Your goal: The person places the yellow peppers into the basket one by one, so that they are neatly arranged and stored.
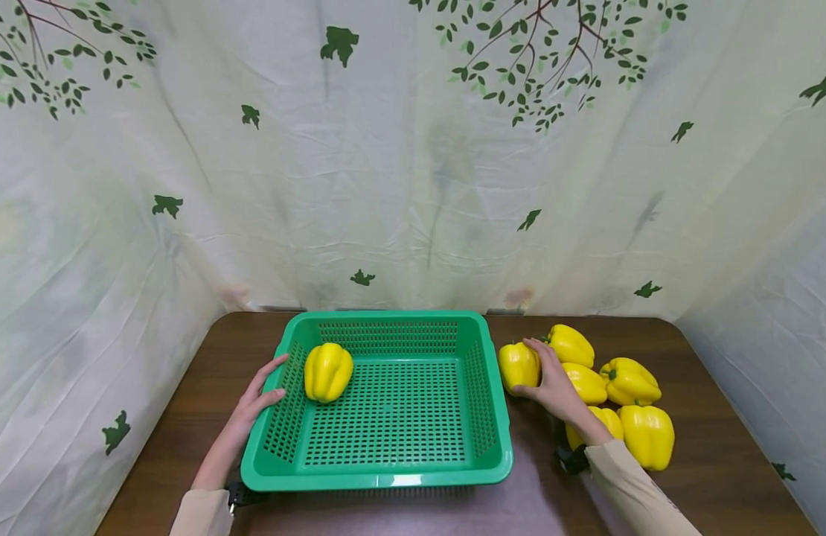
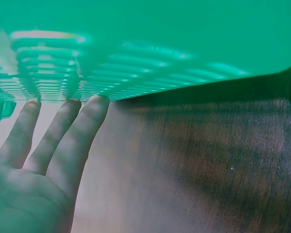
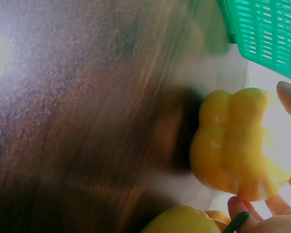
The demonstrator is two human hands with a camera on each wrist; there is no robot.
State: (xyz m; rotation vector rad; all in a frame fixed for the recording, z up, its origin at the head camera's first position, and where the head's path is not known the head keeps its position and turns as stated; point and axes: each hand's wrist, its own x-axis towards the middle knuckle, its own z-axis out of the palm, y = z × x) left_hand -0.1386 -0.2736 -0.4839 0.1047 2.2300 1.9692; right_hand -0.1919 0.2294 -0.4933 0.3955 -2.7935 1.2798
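Note:
My left hand (image 1: 257,393) holds the left rim of a green plastic basket (image 1: 386,480), with thumb and forefinger over the edge. In the left wrist view, three straight fingers (image 2: 75,145) lie against its slotted outer wall. One yellow bell pepper (image 1: 328,372) sits inside, toward the left. Just right of the basket, my right hand (image 1: 552,383) grips another yellow bell pepper (image 1: 518,366), thumb on the near side and fingers on the far side. The right wrist view shows that pepper (image 3: 237,145) between thumb and fingertips, its lobed end facing the camera.
Several more yellow bell peppers (image 1: 630,381) lie grouped on the brown wooden table (image 1: 714,461), behind and beside my right forearm. One with a green stem (image 3: 240,221) lies close to my right fingers. A pale leaf-printed curtain (image 1: 413,186) hangs behind the table and along both sides.

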